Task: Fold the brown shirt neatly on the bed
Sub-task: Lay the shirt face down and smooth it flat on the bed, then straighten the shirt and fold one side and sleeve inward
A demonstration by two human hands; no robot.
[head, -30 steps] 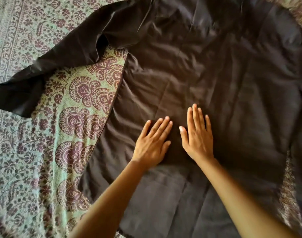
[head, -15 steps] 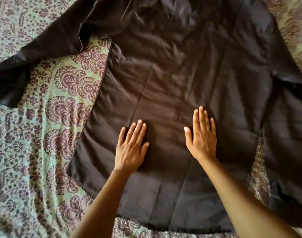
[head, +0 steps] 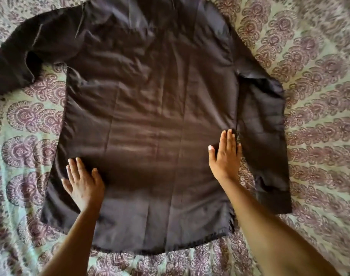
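Observation:
The brown shirt lies spread flat on the bed, back side up, collar end far from me and hem near me. One sleeve stretches out to the upper left; the other sleeve lies alongside the body on the right. My left hand presses flat on the cloth near the shirt's lower left edge, fingers straight. My right hand presses flat near the right side seam, fingers straight and pointing away from me.
The bed is covered by a pale green bedspread with a purple paisley and floral print, which shows on every side of the shirt.
Both hands have slid apart from the middle of the shirt toward its left and right sides. The view has shifted so more of the shirt and its hem shows.

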